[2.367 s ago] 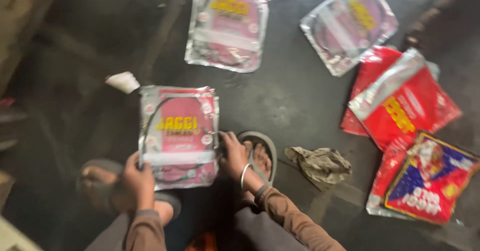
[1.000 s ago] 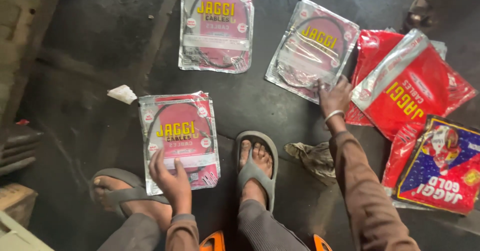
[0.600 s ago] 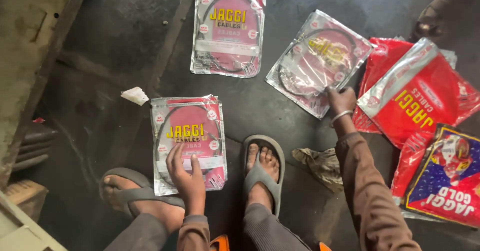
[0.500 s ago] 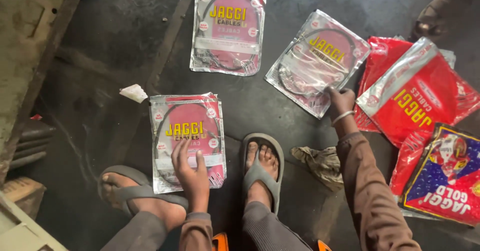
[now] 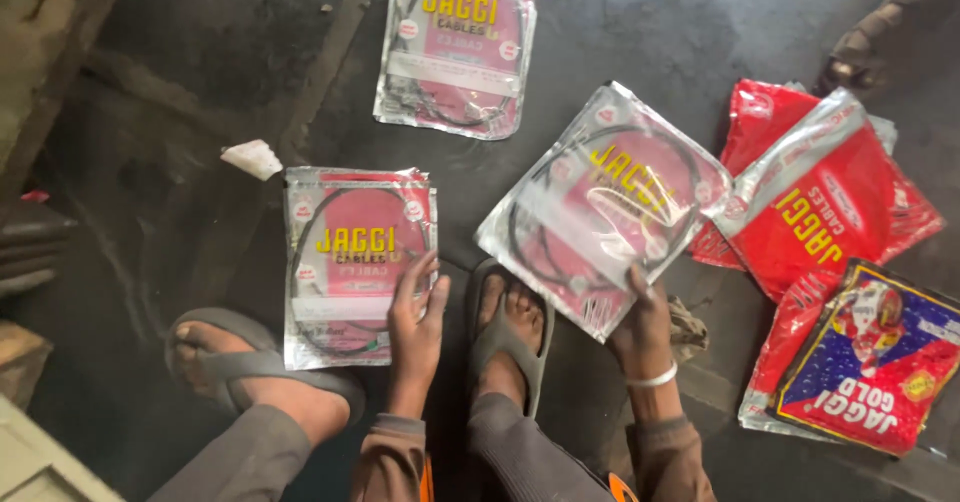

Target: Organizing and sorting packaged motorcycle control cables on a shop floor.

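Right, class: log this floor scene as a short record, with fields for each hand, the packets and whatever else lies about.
left hand: flat on a stack of pink cable packets
right hand: grips a lifted pink packet by its lower edge
other packets: one pink farther off; red pile; blue-and-red packet
feet: in grey sandals
also: white scrap, dark floor

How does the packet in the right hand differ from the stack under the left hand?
The packet in the right hand is lifted and tilted on a diagonal; the stack under the left hand lies flat and roughly square to the view. The right hand grips the single packet by its lower edge; the left hand presses on the stack, which holds several packets. Both are clear pouches with pink cards and coiled black cable.
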